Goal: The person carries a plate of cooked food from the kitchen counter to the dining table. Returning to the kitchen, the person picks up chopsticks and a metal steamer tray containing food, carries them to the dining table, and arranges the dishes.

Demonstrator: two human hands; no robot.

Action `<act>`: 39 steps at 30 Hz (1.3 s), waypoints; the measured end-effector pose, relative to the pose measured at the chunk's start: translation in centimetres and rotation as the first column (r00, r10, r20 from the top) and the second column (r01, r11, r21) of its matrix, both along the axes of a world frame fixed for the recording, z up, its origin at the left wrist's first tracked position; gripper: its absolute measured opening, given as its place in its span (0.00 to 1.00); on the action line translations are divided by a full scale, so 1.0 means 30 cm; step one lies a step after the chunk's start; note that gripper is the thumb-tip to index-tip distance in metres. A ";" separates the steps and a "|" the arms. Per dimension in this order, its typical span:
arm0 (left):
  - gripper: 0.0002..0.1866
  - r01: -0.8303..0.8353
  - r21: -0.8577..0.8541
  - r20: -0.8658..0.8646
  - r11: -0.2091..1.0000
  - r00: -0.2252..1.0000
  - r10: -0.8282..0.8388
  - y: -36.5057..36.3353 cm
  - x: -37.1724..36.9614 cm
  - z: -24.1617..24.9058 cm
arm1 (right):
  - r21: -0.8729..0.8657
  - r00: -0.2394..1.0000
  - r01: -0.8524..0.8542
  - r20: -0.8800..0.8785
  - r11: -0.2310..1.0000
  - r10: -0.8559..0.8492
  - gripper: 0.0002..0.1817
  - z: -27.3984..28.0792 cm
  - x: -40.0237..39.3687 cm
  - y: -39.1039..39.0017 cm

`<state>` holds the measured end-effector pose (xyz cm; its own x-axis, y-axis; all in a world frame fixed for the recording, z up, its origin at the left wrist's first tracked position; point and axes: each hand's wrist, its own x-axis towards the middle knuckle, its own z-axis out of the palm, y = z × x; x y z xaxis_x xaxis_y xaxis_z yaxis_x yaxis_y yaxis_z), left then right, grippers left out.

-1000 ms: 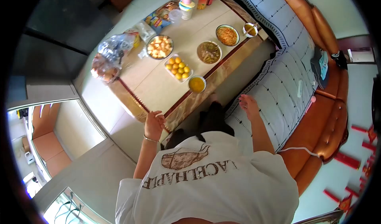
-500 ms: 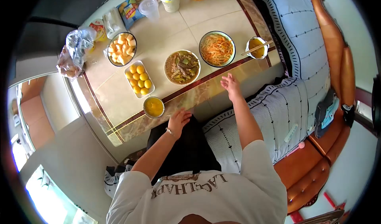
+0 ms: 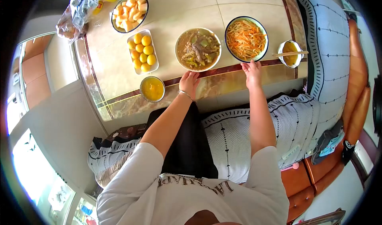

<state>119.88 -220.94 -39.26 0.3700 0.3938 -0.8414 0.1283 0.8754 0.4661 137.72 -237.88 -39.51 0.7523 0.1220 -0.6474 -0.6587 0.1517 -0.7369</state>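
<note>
My left hand [image 3: 189, 83] lies at the table's front edge, just below the bowl of meat and green vegetables [image 3: 198, 49], its fingertips close to the rim. My right hand [image 3: 252, 73] reaches to the near rim of the bowl of shredded carrot and noodle-like strips [image 3: 246, 39], fingers apart, fingertips at the rim. Neither hand holds anything. Left of my left hand stands a small bowl of yellow soup [image 3: 152, 89]. Farther right is a white bowl of yellow soup [image 3: 290, 49] with chopsticks [image 3: 296, 54] across it.
On the table [image 3: 167, 6] are a tray of yellow round fruit [image 3: 144, 51], a bowl of pale orange chunks [image 3: 129, 13] and crumpled plastic bags [image 3: 81, 10]. A patterned covered sofa [image 3: 234, 133] lies below the table's right part.
Both hands have moved forward to the near rims of the two middle bowls. The view has shifted, and the cups and packets at the back have mostly left it.
</note>
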 end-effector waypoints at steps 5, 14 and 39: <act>0.15 -0.064 0.076 0.003 0.995 0.998 0.064 0.013 -0.026 -0.035 | -0.027 0.998 0.056 0.038 0.998 -0.055 0.10 0.001 0.018 0.008; 0.18 -0.018 0.091 -0.046 0.996 0.999 0.022 0.009 -0.111 0.006 | -0.102 0.994 0.104 0.030 0.989 -0.101 0.09 -0.004 -0.012 0.006; 0.09 0.192 0.838 -0.082 0.511 0.970 -0.229 0.365 0.031 0.178 | -0.217 0.988 -0.049 -0.151 0.975 0.016 0.14 0.028 -0.403 -0.127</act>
